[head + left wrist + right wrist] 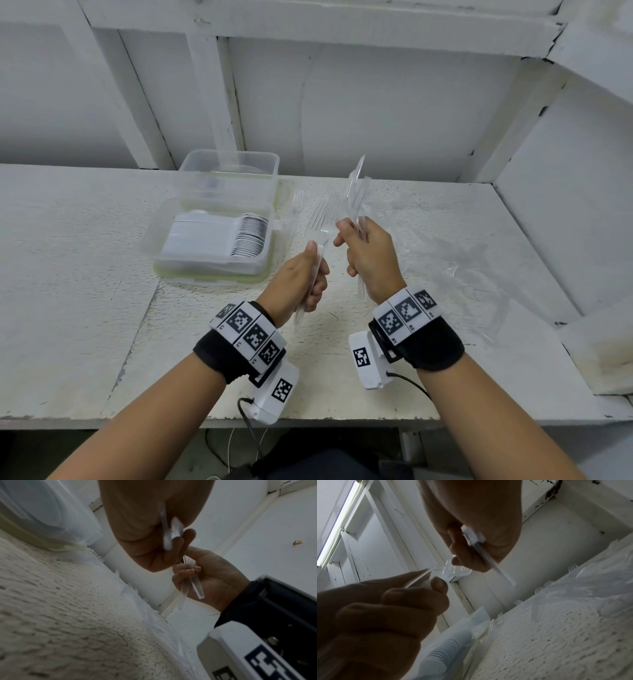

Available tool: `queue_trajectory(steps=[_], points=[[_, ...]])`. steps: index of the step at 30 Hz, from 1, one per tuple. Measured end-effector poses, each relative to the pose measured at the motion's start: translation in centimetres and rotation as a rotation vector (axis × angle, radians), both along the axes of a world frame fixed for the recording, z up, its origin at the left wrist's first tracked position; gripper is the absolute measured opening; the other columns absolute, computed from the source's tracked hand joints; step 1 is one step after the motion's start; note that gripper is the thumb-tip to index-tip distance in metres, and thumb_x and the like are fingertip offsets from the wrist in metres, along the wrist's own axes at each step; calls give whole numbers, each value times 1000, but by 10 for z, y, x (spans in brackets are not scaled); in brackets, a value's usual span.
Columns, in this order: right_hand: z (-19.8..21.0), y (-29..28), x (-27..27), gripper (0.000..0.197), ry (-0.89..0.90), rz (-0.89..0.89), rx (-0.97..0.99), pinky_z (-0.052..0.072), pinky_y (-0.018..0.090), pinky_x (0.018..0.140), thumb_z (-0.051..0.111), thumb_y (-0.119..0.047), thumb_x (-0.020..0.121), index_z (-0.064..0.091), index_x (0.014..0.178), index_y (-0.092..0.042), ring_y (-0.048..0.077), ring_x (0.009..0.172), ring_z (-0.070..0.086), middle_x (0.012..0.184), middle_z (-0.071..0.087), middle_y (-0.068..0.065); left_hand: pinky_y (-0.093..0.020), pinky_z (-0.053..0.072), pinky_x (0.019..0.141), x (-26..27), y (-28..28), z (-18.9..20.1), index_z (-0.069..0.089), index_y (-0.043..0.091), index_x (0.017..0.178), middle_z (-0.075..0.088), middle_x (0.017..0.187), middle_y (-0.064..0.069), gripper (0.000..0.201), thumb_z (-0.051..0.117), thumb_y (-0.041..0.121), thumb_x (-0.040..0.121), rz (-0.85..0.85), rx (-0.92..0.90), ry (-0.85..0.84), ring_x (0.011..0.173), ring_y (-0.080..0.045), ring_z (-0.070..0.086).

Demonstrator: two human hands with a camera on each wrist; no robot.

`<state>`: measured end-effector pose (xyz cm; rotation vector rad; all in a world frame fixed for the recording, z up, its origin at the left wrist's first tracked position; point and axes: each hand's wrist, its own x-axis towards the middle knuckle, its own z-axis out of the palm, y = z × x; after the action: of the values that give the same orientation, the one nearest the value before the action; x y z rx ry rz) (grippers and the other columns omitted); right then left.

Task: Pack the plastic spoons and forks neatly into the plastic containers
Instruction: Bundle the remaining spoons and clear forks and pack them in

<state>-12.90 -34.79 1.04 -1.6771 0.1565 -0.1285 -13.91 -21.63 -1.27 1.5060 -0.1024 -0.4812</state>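
Both hands were raised above the white table [85, 274], just right of the containers. The left hand [301, 277] gripped a few clear forks [322, 219] by their handles, tines pointing up and away. The right hand [370, 260] clasped a thicker bunch [356, 192], held nearly upright. The two hands were close, their forks almost touching. The near container [212, 274] held a tidy row of white spoons [246, 236]; an empty tub [229, 171] sat behind it near the wall. Loose forks [298, 202] and a clear bag [445, 246] lay to the right, with bare table at the front edge.
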Motion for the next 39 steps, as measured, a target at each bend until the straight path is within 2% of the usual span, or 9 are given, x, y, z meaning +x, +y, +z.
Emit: queue_trajectory(steps=[4,8,11,14,20,25,32,36,39], points=[[1,-1,3,26,-31,-30,-2,35,20,40,52,-23,95,52,120,-15,-2,41,43,70,55,-2,-18,27,41,0,-1,-1,44,11,79,38,45,5,52,17,53,96,-14,19,-10,35,-9,29],[5,-4,4,34,-71,19,3,35,18,39,51,-20,95,47,129,-24,-1,43,43,66,53,0,-15,24,39,-1,0,0,44,10,79,34,44,4,56,11,52,97,-40,-19,24,33,-9,25],[8,-8,5,33,-70,88,-23,34,20,40,51,-17,95,50,126,-27,0,49,44,62,49,0,-15,25,38,-1,2,1,46,9,77,34,43,3,54,15,47,99,-61,4,26,32,-9,26],[12,-15,8,29,-36,148,-84,33,19,40,52,-19,95,53,123,-25,0,47,42,62,46,-2,-16,27,36,0,7,1,47,9,75,35,44,3,52,22,48,98,-63,38,17,31,-9,28],[16,-22,12,23,-43,185,-178,33,22,41,54,-24,94,55,116,-19,-6,44,45,75,49,-18,-19,32,39,2,11,3,50,9,75,38,46,1,47,31,47,97,-46,53,12,33,-11,33],[21,-21,8,25,-45,208,-185,35,22,40,54,-21,94,58,118,-18,-10,48,50,74,52,-22,-19,33,39,3,12,2,55,9,78,40,48,-1,47,36,48,94,-48,29,47,34,-12,36],[18,-21,11,12,-3,236,-198,37,21,40,56,-20,93,64,102,-21,-7,45,48,80,57,-12,-18,31,40,2,10,-1,56,10,87,40,50,3,57,20,54,95,-84,121,5,35,-10,35],[15,-19,13,4,-17,211,-215,39,19,39,58,-18,91,61,93,-16,-1,53,47,82,56,-7,-18,29,40,2,9,0,52,10,86,38,49,4,53,22,53,95,-86,59,98,36,-9,34],[13,-18,13,4,-32,184,-222,41,18,39,57,-19,92,59,92,-15,2,60,48,85,56,-8,-18,30,40,3,9,1,45,12,84,39,51,3,48,22,52,96,-70,-2,152,38,-9,35]])
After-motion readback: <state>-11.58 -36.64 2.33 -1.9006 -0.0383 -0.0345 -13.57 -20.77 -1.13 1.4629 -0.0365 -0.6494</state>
